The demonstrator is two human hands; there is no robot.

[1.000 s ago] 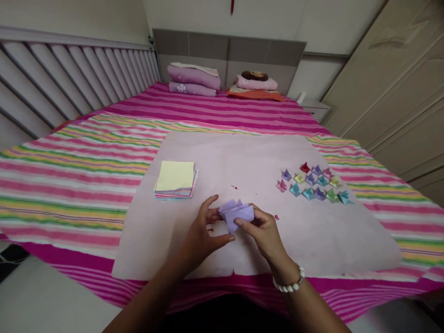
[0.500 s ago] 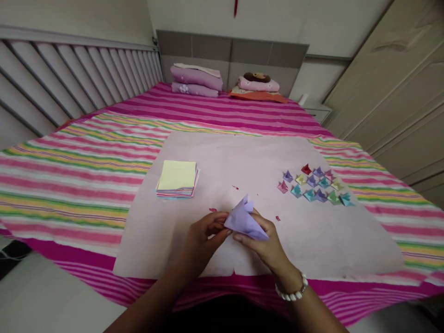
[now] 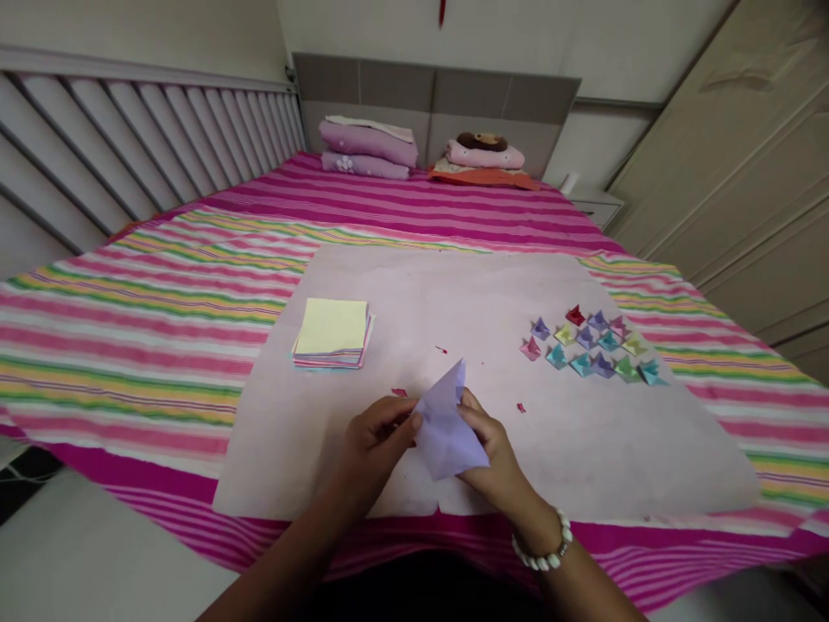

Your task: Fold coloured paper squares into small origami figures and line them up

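Note:
A partly folded sheet of purple origami paper (image 3: pixel 448 428) is held up between my two hands, over the near part of a large pale sheet (image 3: pixel 414 294). My left hand (image 3: pixel 382 436) pinches its left edge between thumb and fingers. From the right, my right hand (image 3: pixel 489 441) grips it, with its fingers partly hidden behind the paper; a bracelet of white beads circles that wrist. Left of the hands lies a stack of square coloured papers (image 3: pixel 332 328) with a yellow one on top. Several small folded paper shapes (image 3: pixel 586 337) stand in rows at the right.
Small red scraps (image 3: pixel 400 392) lie about the pale sheet. Beneath it is a striped bedspread (image 3: pixel 148 345). Folded purple bedding (image 3: pixel 369 147) and a pink pile (image 3: pixel 485 155) rest by the headboard (image 3: pixel 433 95). A slatted rail (image 3: pixel 161 130) runs along the left.
The purple paper has been turned and opened out, so a broader face shows and a lower point hangs down. My right thumb has gone from its front. Both hands have shifted slightly.

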